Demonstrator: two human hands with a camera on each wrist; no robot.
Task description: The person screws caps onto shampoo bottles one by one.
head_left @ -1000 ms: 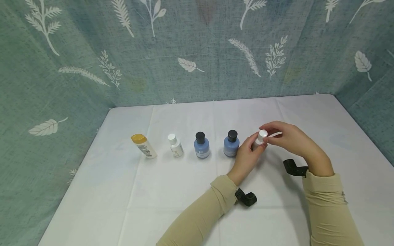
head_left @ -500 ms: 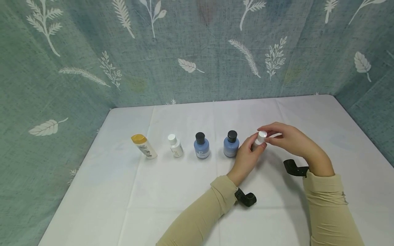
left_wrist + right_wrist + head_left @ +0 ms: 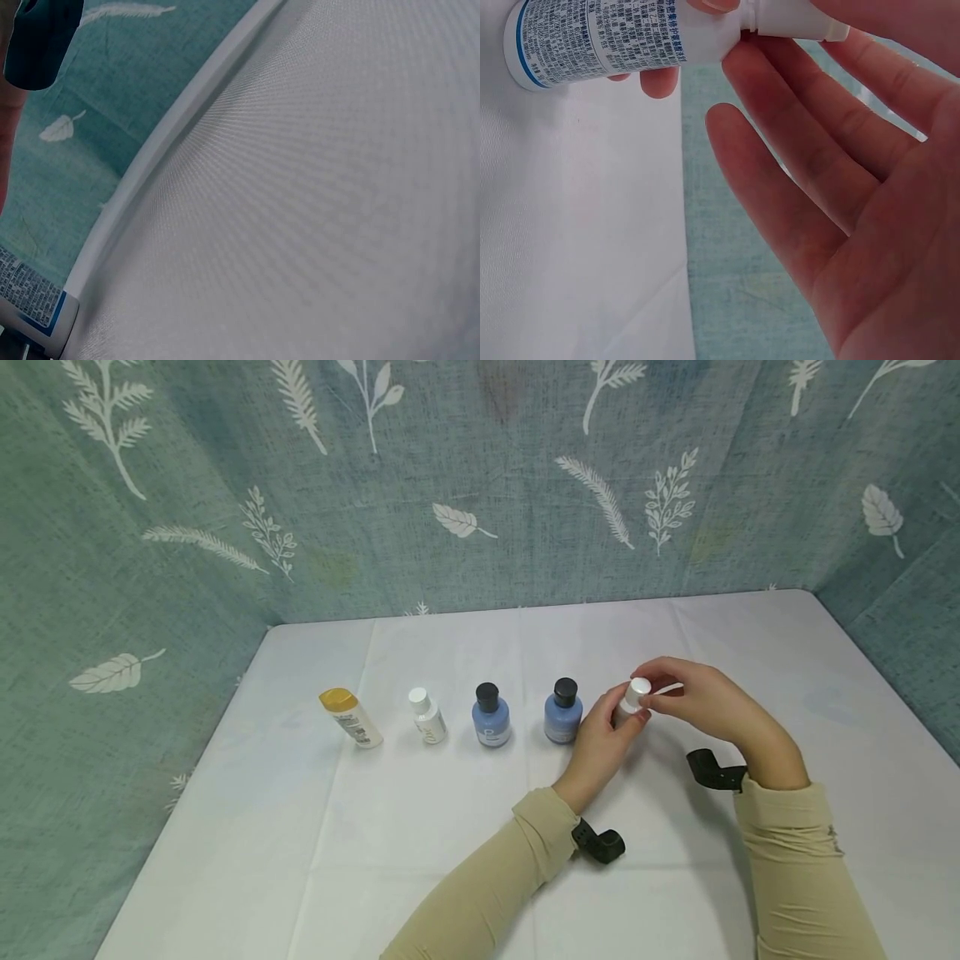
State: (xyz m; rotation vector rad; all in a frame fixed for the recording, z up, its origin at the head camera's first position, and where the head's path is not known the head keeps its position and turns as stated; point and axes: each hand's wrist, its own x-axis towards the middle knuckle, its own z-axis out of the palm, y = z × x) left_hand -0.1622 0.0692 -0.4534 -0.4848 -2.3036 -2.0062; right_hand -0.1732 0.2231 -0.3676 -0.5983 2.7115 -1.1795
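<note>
My left hand (image 3: 600, 739) grips the body of a small white bottle (image 3: 615, 37) whose back label is dense blue-edged print. On the bottle's white cap (image 3: 640, 686), the thumb and fingers of my right hand (image 3: 697, 697) pinch from the far side. The right wrist view shows the cap (image 3: 787, 19) over the bottle's neck, two fingers of that hand reaching behind it and others stretched out below. Whether the cap is loose I cannot tell. At the left wrist view's lower corner, only the bottle's base (image 3: 64, 319) and part of its label show.
Left of the hands stand a blue bottle with a black cap (image 3: 563, 718), a second such blue bottle (image 3: 491, 722), a white bottle (image 3: 430, 722) and a yellow-capped white bottle (image 3: 356, 724). A white cloth (image 3: 247, 852) covers the table; a green leaf-print curtain (image 3: 495, 568) hangs behind.
The right hand's fingers shift very slightly around the cap, and the right wrist moves a little to the left. The left hand and the standing bottles stay where they were.
</note>
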